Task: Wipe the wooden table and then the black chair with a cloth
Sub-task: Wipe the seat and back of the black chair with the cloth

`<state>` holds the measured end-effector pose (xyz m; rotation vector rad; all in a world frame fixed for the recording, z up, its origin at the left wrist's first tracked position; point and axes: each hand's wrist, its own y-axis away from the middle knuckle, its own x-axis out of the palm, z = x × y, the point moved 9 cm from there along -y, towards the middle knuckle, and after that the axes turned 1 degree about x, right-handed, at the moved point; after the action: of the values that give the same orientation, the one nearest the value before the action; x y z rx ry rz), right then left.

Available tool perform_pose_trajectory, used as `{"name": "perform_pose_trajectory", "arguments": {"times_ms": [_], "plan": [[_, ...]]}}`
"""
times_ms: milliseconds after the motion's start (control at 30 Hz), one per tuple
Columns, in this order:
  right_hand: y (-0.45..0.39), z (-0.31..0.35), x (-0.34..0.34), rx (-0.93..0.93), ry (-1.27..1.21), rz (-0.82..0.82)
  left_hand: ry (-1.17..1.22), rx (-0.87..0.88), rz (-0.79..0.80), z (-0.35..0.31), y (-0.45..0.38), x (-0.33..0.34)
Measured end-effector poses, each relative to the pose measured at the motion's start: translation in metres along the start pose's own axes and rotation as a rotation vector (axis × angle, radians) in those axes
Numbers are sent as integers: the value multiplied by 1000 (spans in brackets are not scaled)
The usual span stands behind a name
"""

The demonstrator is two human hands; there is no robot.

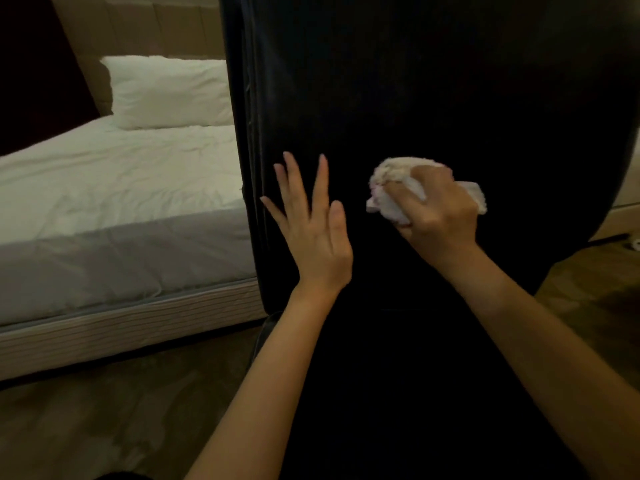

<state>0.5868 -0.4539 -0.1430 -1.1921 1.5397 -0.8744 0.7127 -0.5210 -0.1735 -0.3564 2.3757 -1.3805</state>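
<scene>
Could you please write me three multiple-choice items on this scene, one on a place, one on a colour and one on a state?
1. Where is the cloth?
A. on the bed
B. against the black chair back, in the right hand
C. on the floor

2. What colour is the pillow?
A. white
B. red
C. black

3. How is the left hand?
A. clenched in a fist
B. gripping the cloth
C. open, fingers straight

Answers:
1 B: the right hand grips the bunched cloth in front of the black chair.
2 A: it looks white on the bed.
3 C: its fingers spread straight, holding nothing.
</scene>
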Motion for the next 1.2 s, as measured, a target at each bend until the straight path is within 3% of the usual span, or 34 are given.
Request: {"name": "perform_pose_trajectory", "arguments": {"times_ms": [167,300,367,433,667,800,900,1033,1200], "plan": [[14,-87,-34,174,117,-4,-334,96,170,0,-1,30],[38,-134,-58,626,92,-58,-449,109,189,0,0,39],[55,-132,-58,914,106,-178,-438,110,195,-1,0,41],[66,-107,-52,1030,121,-274,-399,107,204,-1,-1,40],[89,18,31,833,-80,-66,-330,112,229,1,-2,27],[73,68,45,373,-219,71,-356,174,293,4,-1,20],[76,54,35,39,-77,125,-409,223,333,8,1,18],[89,-10,6,87,27,46,-345,173,321,3,8,22],[121,-51,-14,534,-87,-22,43,102,332,-7,58,42]]}}
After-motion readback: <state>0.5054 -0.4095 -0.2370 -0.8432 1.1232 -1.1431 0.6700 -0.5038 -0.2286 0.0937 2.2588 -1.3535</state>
